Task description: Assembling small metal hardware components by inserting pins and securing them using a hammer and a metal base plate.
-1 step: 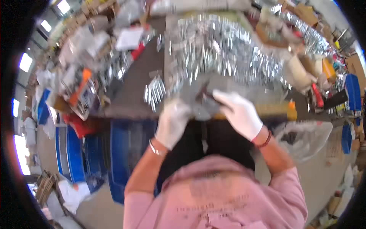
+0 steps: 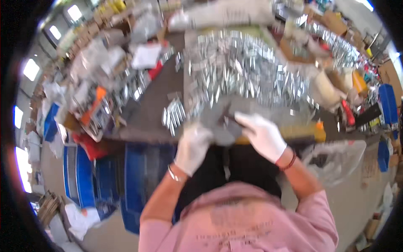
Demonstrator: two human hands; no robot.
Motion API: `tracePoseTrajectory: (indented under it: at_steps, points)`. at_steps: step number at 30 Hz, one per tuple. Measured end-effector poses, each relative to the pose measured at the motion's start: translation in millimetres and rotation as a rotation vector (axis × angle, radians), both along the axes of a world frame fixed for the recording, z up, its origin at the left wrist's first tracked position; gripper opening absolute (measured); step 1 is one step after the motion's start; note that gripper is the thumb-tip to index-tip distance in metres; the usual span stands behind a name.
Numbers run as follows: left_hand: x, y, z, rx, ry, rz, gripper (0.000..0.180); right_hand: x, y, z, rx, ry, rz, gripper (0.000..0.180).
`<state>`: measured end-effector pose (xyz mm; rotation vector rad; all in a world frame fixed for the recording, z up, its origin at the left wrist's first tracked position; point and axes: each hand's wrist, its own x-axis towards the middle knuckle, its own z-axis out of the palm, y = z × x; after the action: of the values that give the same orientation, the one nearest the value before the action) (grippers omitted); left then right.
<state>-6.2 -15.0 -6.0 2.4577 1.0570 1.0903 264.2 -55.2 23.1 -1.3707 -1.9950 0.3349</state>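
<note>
Metal part: small dark piece (image 2: pixel 230 119) at the bench's near edge, pinched between both gloved hands.
Left hand (image 2: pixel 192 147): grasping it from 7 o'clock, steadying.
Right hand (image 2: pixel 262 134): fingertips gripping from 3 o'clock.
Shiny parts heap (image 2: pixel 243 71): at 12 o'clock, within reach.
Blue crates (image 2: pixel 142 176): under the bench at 8 o'clock.

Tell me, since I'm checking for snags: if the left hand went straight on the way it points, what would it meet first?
Probably the grey sheet that the left hand already touches at the table edge; beyond it lies the heap of shiny metal parts. Blur makes depth uncertain.
</note>
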Motion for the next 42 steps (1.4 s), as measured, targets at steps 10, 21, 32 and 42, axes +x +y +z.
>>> tracePoseTrajectory:
  at_steps: [10, 21, 32, 42]
  points:
    - [7, -7, 5, -0.071, -0.1, -0.059, 0.014, -12, -11, 6, 0.072, -0.232, -0.07, 0.017]
    - [9, -13, 9, -0.117, -0.166, 0.017, 0.024, -29, -30, 0, -0.644, 0.159, 0.078, 0.024]
    - [22, -67, -15, -0.877, -0.609, 0.138, 0.056, -60, -65, -10, -1.042, 0.752, 0.035, 0.022]
    - [10, -76, 19, -0.988, -0.705, 0.167, 0.065, -77, -74, -15, -0.727, 0.524, 0.072, 0.026]
